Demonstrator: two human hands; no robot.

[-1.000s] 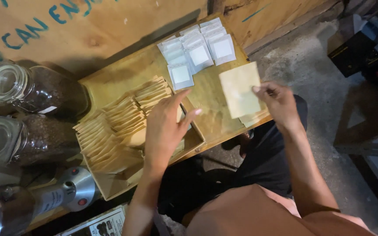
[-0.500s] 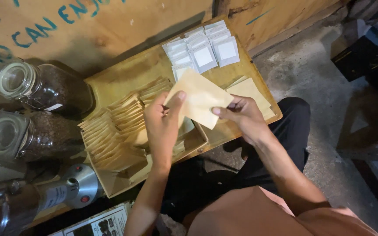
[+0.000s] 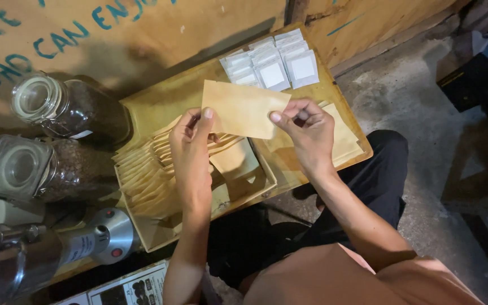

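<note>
Envelope: a flat tan kraft-paper pouch, held up level above the tray, between both hands, clear of everything under it.
Left hand: the left hand is pinching the pouch's left edge, thumb on top, fingers tucked behind the paper.
Right hand: the right hand is nipping the pouch's right corner between thumb and curled fingers. Firm grip on both sides.
Progress: one pouch is up and in hand; a small stack of the same tan pouches lies flat just under the right hand, so I'd judge a few are already set aside. The long row in the box is untouched, so most of it looks to be ahead.
Box: a shallow cardboard box sits under the left hand, and a fanned row of tan pouches stands on edge in it, packed toward the left end, with bare space at the right.
Tray: a pale wooden tray carries the box and the stack; at its far right corner lies a cluster of small white sachets, overlapping.
Jars: two clip-top glass jars on the left, a far jar and a near jar, both lying tilted and both holding dark brown beans, lids shut.
Near left: a silver metal cylinder with red buttons, partly out of view.
</note>
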